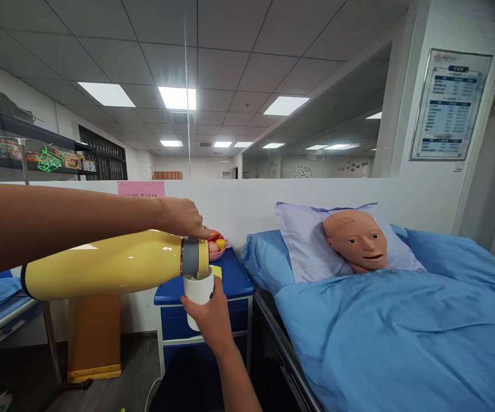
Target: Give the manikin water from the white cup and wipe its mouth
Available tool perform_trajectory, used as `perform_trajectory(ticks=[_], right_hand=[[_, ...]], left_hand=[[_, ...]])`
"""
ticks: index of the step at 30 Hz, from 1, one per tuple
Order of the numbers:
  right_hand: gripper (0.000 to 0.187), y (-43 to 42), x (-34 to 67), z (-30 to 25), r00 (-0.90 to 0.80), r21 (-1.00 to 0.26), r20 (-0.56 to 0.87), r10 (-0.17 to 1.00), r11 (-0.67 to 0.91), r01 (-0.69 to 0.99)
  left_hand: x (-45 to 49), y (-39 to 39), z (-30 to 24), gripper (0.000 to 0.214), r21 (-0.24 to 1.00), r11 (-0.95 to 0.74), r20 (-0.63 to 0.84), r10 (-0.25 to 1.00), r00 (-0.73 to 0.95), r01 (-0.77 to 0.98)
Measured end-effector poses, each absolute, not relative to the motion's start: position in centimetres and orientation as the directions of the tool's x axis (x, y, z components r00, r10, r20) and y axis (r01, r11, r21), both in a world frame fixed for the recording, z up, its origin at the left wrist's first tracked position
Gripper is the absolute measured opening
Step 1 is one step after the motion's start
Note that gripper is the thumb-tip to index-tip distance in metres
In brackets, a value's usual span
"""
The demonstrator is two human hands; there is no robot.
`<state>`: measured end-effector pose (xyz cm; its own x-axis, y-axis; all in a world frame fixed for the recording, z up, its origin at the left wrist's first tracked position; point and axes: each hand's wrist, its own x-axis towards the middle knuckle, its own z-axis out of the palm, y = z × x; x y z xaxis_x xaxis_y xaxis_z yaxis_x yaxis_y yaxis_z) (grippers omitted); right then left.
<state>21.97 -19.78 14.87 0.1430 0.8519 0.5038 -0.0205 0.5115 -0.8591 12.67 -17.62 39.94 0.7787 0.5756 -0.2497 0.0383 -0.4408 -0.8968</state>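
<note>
Flask (114,264) in the left hand (182,217), gripped near the neck, tipped on its side at the rim of a white cup (198,290) in the right hand (213,317), before a blue cabinet (235,276). Apparently pouring; probably calls for holding steady.

On my feed now, the pink rectangular paper sign (141,187) on the white wall: I'm reading 考试区 at the line's end, its lower edge covered. Over right, the silver-framed pale-blue wall poster (452,106) carries dark heading bars and rows of print, too small for me. The white cylindrical cup (199,290) shows one dark, unreadable mark.
</note>
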Motion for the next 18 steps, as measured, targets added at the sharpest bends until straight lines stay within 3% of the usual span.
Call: perform_trajectory(ticks=[13,18], right_hand=[[0.049,-20.5,21.8,15.1,0.115,-0.857,0.508,0.854,0.515,-0.035],[0.052,-20.5,21.8,15.2,0.115,-0.868,0.488,0.865,0.495,-0.043]], left_hand=[[13.8,-17.6,39.5,0.041,-0.813,-0.572,-0.275,0.541,0.795,0.109],[13.0,-16.0,39.1,0.029,-0.711,-0.658,-0.147,0.485,0.862,0.249]])
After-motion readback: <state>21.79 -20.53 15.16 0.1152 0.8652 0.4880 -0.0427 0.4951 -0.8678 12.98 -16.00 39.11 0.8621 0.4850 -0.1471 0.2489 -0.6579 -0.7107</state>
